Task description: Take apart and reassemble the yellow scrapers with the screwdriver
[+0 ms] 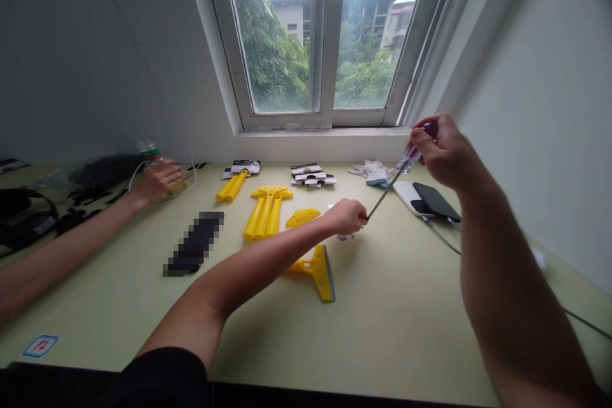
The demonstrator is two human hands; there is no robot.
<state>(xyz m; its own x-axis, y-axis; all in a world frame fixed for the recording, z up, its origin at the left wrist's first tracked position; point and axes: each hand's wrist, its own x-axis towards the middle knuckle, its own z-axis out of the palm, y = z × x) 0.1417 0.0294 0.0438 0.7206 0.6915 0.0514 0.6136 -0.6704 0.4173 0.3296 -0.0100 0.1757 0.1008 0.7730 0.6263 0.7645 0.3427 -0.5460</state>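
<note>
My right hand [442,150] is wrapped round the clear and purple handle of a screwdriver [382,197], which slants down to the left. At the screwdriver's tip my left hand [347,217] is closed, and whatever its fingers hold is hidden. Below my left forearm lies a yellow scraper [319,274] with a grey blade along its right edge. Beyond the same forearm are yellow scraper heads [302,217], partly covered by it. Yellow T-shaped handles [262,213] lie side by side to their left.
Yellow handles [232,186] and packaged cards [313,175] lie at the back. On the right are gloves [375,172], a dark phone [436,201] and a white power bank [410,197] with cables. Another person's hand [160,180] grips a bottle [150,151] at left. A pixelated dark object [195,245] lies nearby.
</note>
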